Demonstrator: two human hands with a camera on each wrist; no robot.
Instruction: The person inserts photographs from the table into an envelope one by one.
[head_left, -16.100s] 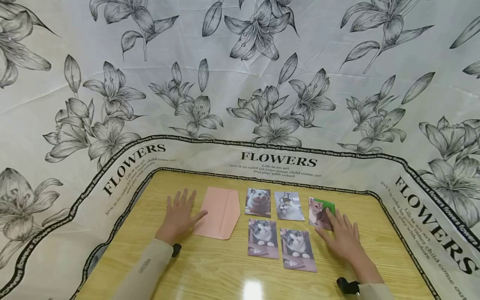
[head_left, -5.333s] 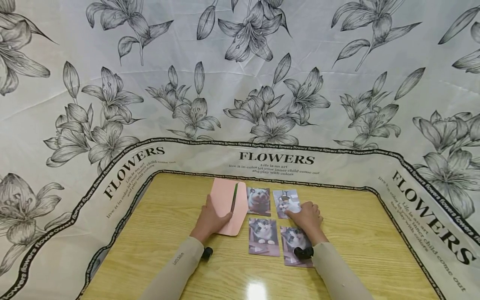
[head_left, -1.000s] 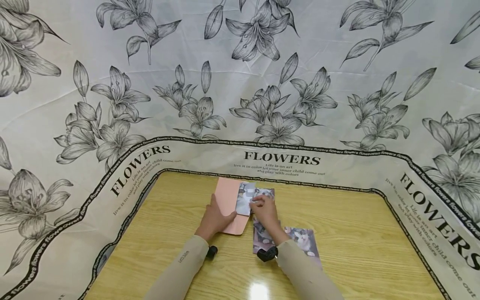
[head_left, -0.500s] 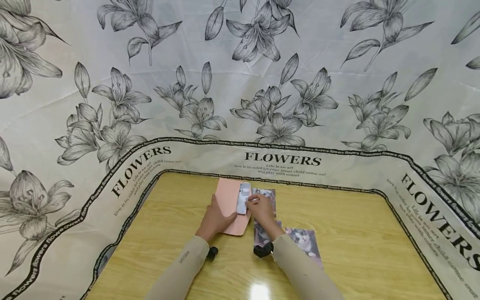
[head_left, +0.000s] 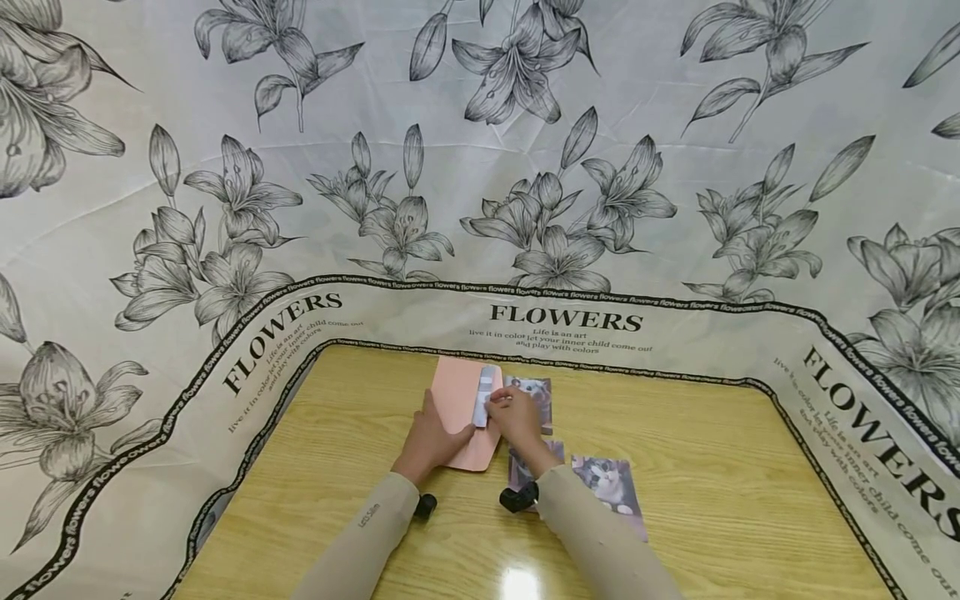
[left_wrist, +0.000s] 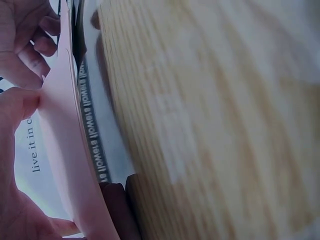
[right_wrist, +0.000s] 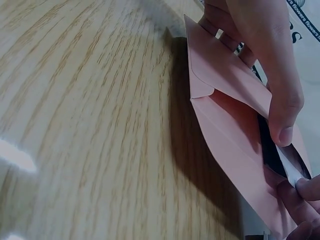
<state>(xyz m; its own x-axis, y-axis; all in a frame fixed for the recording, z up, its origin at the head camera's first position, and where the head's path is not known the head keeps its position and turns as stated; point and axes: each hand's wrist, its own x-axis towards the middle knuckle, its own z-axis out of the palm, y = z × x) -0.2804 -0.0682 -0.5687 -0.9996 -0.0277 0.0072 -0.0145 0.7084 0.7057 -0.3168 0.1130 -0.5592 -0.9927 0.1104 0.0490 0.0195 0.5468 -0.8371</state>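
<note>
pink envelope (head_left: 453,392), card (head_left: 484,390) partway inside between right fingers (head_left: 501,400)

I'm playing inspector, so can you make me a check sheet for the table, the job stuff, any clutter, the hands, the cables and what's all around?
Surface: wooden table, with a bright shine near the front edge.
Job's things: pink envelope, with a photo partly inside; three other photos lie to the right.
Clutter: nothing seen.
Hands: left hand holds the envelope; right hand pinches the photo.
Cables: nothing seen.
Surroundings: flower-print cloth.
</note>
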